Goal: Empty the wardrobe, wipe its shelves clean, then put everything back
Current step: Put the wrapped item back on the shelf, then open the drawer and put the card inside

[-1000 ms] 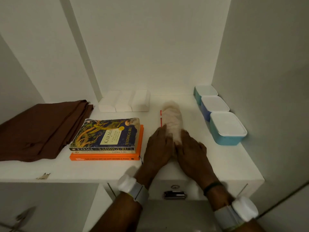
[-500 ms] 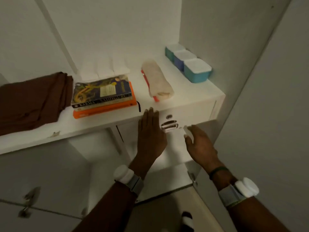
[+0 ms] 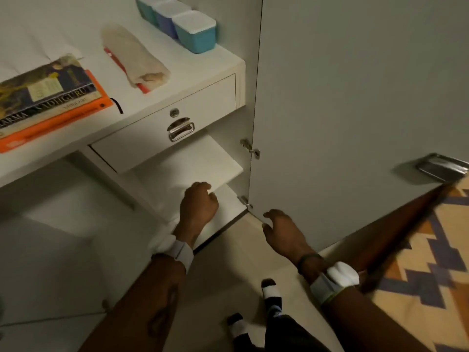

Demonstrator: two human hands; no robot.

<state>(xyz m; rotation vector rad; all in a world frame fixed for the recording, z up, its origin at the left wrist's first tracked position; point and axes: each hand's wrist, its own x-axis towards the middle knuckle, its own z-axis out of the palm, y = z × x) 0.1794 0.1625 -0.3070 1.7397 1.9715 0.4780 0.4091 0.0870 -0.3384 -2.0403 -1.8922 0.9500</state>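
The wardrobe's upper shelf (image 3: 228,63) carries a rolled beige cloth (image 3: 137,59) lying over a red item, two stacked books (image 3: 48,97) and three lidded tubs (image 3: 195,31). Under it is a white drawer (image 3: 142,146) with a metal handle (image 3: 181,129), then a bare lower shelf (image 3: 203,161) and the bottom board (image 3: 228,207). My left hand (image 3: 199,204) hangs at the lower shelf's front edge with fingers loosely curled, holding nothing. My right hand (image 3: 281,229) is relaxed and empty near the bottom corner of the open door (image 3: 355,97).
The open door stands at the right with its hinges (image 3: 250,149) and a metal pull (image 3: 441,168). A patterned rug (image 3: 431,262) lies at the right. My socked feet (image 3: 271,295) stand on the pale floor below.
Both hands have let go of the rolled cloth on the upper shelf and dropped past the drawer to the lower shelf. My view has swung down and to the right.
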